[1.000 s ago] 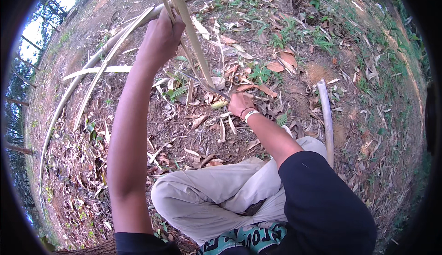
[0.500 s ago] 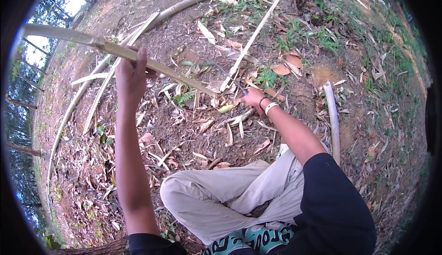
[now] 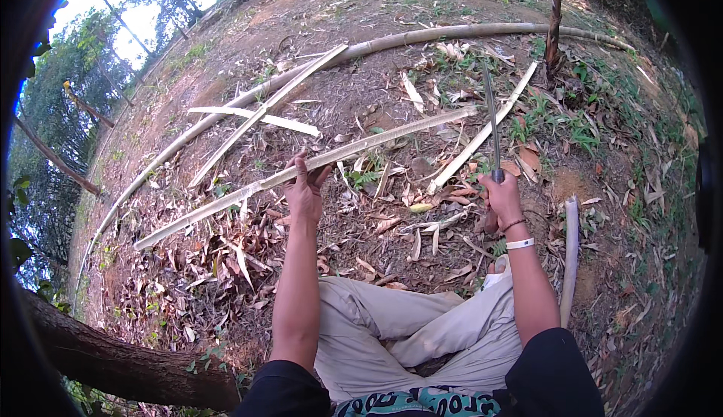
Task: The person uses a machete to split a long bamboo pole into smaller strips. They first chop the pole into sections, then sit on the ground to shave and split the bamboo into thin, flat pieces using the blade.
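Observation:
My left hand point(image 3: 306, 190) is closed around the middle of a long split bamboo strip point(image 3: 369, 143), held above the ground and slanting from lower left to upper right. In my right hand point(image 3: 501, 200) is the dark handle of a machete point(image 3: 492, 116); its long narrow blade points up and away from me. Just left of the blade, a pale bamboo strip point(image 3: 482, 140) lies slanted on the ground. Two other split strips, a long one point(image 3: 263, 110) and a shorter one point(image 3: 280, 122), lie crossed beyond my left hand.
A long curved bamboo pole point(image 3: 392, 42) arcs across the ground beyond the strips. A thin dark stump point(image 3: 554, 33) stands at the far right. Near my right arm lies a short pole point(image 3: 570, 259). A thick trunk point(image 3: 128, 364) crosses the lower left. Dry leaves and shavings litter the soil.
My left hand has turned the held strip, so its right end now slants upward instead of down. My right hand has raised the machete upright, away from the ground. The view has shifted left.

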`<action>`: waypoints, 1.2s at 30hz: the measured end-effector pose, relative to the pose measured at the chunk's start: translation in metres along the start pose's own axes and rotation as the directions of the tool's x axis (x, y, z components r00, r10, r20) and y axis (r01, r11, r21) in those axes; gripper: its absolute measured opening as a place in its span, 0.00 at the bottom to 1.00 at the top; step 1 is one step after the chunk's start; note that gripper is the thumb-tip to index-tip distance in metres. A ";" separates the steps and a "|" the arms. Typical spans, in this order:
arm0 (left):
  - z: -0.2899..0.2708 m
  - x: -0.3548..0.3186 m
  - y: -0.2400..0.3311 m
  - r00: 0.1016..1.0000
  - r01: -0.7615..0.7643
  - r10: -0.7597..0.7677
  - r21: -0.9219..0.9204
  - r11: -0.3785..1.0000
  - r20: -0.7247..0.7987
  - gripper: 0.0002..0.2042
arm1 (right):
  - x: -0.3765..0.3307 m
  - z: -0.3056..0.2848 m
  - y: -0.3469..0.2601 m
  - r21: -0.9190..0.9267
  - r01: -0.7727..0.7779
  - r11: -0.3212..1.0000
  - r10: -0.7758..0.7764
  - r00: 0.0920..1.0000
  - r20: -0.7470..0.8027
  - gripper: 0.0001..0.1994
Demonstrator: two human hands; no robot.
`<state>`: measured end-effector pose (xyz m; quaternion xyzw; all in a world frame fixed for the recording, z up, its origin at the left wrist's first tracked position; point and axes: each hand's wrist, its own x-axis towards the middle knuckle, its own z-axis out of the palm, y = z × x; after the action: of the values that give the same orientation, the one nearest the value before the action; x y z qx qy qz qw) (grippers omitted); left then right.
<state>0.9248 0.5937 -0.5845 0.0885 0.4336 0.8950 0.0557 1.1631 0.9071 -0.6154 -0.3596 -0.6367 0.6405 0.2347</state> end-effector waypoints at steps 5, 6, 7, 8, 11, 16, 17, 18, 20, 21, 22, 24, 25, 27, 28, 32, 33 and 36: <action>-0.002 0.025 -0.055 0.960 0.103 -0.165 -0.261 0.960 -0.228 0.24 | -0.018 -0.028 -0.013 0.136 -0.009 0.991 0.018 0.998 -0.059 0.11; -0.003 0.034 -0.065 0.949 0.085 -0.167 -0.291 0.953 -0.269 0.28 | -0.014 -0.035 -0.016 0.178 -0.029 0.984 0.041 0.997 -0.066 0.11; -0.007 0.046 -0.070 0.937 0.061 -0.160 -0.307 0.950 -0.310 0.31 | -0.010 -0.037 -0.017 0.234 -0.050 0.971 0.067 0.996 -0.065 0.11; -0.024 0.063 -0.064 0.928 0.141 -0.239 -0.325 0.935 -0.286 0.37 | -0.010 -0.034 -0.021 0.258 -0.069 0.964 0.085 0.995 -0.053 0.10; -0.005 0.061 -0.097 0.848 0.414 -0.442 -0.156 0.897 -0.291 0.49 | -0.007 -0.040 -0.018 0.378 -0.136 0.916 0.169 0.984 -0.053 0.10; 0.066 0.018 -0.226 0.877 0.302 -0.480 0.765 0.570 0.012 0.14 | 0.001 -0.051 -0.028 0.608 -0.187 0.772 0.204 0.978 0.042 0.10; 0.043 0.029 -0.254 0.921 -0.154 -0.275 0.906 0.394 0.276 0.13 | 0.001 -0.040 -0.033 0.623 -0.208 0.754 0.204 0.976 0.079 0.10; 0.110 -0.010 -0.272 0.863 -0.234 -0.372 0.924 0.303 0.341 0.14 | 0.004 -0.072 -0.024 0.611 -0.177 0.771 0.222 0.975 0.001 0.10; 0.124 -0.012 -0.304 0.810 -0.439 -0.408 0.897 0.055 0.422 0.18 | 0.003 -0.076 -0.033 0.622 -0.178 0.763 0.231 0.973 -0.005 0.10; 0.124 -0.014 -0.319 0.779 -0.541 -0.409 0.839 -0.055 0.475 0.19 | 0.004 -0.080 -0.034 0.631 -0.177 0.755 0.226 0.974 0.003 0.10; 0.125 -0.014 -0.329 0.755 -0.586 -0.432 0.803 -0.109 0.493 0.19 | 0.004 -0.085 -0.036 0.643 -0.172 0.746 0.219 0.976 0.007 0.10; 0.120 -0.014 -0.346 0.717 -0.658 -0.474 0.722 -0.215 0.512 0.19 | 0.006 -0.090 -0.036 0.654 -0.154 0.741 0.205 0.979 -0.002 0.09; 0.121 -0.011 -0.344 0.752 -0.594 -0.502 0.769 -0.237 0.426 0.18 | 0.007 -0.089 -0.035 0.663 -0.137 0.736 0.217 0.975 -0.039 0.09; 0.120 -0.016 -0.337 0.723 -0.624 -0.535 0.746 -0.233 0.437 0.18 | 0.007 -0.088 -0.034 0.683 -0.122 0.720 0.228 0.971 -0.068 0.08; 0.123 -0.014 -0.332 0.735 -0.620 -0.520 0.742 -0.257 0.435 0.18 | 0.007 -0.089 -0.036 0.656 -0.107 0.747 0.225 0.969 -0.098 0.08; 0.144 -0.002 -0.306 0.812 -0.466 -0.474 0.867 -0.177 0.340 0.23 | 0.011 -0.114 -0.019 0.391 -0.066 0.918 0.169 0.957 -0.236 0.10; 0.147 0.001 -0.285 0.848 -0.401 -0.426 0.907 -0.126 0.316 0.24 | 0.013 -0.115 -0.015 0.264 -0.066 0.962 0.139 0.953 -0.269 0.10; 0.114 0.019 -0.204 0.776 -0.630 -0.330 0.684 -0.367 0.538 0.18 | 0.022 -0.096 0.002 -0.121 0.039 0.992 -0.075 0.947 -0.312 0.14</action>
<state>0.9345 0.8102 -0.6734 0.4204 0.9036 0.0587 -0.0574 1.2225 0.9856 -0.6145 -0.4517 -0.6362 0.5305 0.3313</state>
